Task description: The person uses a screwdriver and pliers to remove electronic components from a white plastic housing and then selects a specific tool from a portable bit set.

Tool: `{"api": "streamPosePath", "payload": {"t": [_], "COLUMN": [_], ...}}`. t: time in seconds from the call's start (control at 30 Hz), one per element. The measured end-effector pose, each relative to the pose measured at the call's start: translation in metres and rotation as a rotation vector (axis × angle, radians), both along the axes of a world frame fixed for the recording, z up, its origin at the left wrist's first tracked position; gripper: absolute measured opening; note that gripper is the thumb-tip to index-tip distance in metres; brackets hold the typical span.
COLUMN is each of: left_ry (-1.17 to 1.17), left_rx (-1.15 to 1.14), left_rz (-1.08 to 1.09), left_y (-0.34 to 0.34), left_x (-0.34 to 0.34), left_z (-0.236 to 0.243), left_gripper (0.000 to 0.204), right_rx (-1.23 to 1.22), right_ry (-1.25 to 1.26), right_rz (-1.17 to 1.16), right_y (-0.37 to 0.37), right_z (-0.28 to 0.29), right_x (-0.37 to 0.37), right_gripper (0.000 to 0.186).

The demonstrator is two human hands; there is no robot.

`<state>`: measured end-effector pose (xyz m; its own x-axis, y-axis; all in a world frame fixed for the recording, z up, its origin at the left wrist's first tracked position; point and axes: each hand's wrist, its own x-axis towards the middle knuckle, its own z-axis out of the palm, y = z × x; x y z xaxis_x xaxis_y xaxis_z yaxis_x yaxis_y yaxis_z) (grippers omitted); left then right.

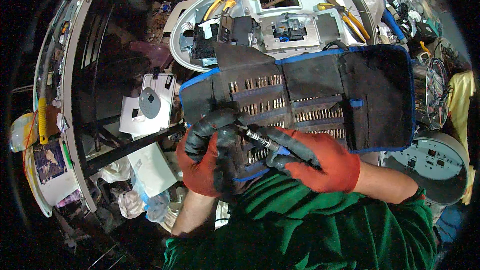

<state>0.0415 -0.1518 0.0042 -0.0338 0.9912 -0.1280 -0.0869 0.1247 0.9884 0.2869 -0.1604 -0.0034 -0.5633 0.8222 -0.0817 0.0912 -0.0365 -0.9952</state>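
Left hand [207, 157] clamps soft bit roll [300, 100] at 7 o'clock corner; right hand [320, 162] pinches slim, rigid screwdriver [265, 141] mid-shaft. Roll likely floppy; support underneath.

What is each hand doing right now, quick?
Left hand: closed on the lower edge of the black bit pouch.
Right hand: closed on a small screwdriver, its tip toward the left hand.

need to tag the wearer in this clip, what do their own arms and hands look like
Both hands wear work gloves: red-orange knit backs and cuffs with a dark grey, rubbery coating over palms and fingers, on the left hand and the right hand. The forearms are bare between the glove cuffs and pushed-up green sleeves.
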Motion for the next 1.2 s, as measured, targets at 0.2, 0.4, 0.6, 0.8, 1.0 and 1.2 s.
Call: {"api": "streamPosePath", "payload": {"t": [0.2, 0.4, 0.6, 0.8, 1.0, 1.2], "left_ry": [0.051, 0.123, 0.063, 0.463, 1.158, 0.103], "left_rx": [-0.007, 0.027, -0.085, 0.092, 0.433, -0.083], "left_rz": [-0.007, -0.029, -0.034, -0.124, -0.184, 0.168], "left_y": [0.000, -0.001, -0.001, -0.003, 0.009, 0.034], "left_x": [-0.002, -0.004, -0.010, -0.015, -0.009, -0.054], "left_z": [0.001, 0.001, 0.002, 0.003, -0.015, -0.047], "left_gripper": [0.023, 0.023, 0.023, 0.030, 0.088, 0.080], "right_rx": [0.039, 0.031, 0.229, -0.090, 0.362, 0.862], "right_ry": [0.045, 0.009, -0.115, 0.094, -0.181, -0.848], "right_rz": [-0.036, -0.078, -0.107, -0.117, -0.315, -0.555], "right_y": [-0.002, -0.003, 0.000, -0.003, 0.028, 0.089], "right_z": [-0.004, -0.008, -0.006, -0.010, -0.010, -0.026], "right_x": [-0.004, -0.005, -0.006, -0.003, 0.044, 0.097], "right_gripper": [0.059, 0.059, 0.055, 0.055, 0.056, 0.058]}}
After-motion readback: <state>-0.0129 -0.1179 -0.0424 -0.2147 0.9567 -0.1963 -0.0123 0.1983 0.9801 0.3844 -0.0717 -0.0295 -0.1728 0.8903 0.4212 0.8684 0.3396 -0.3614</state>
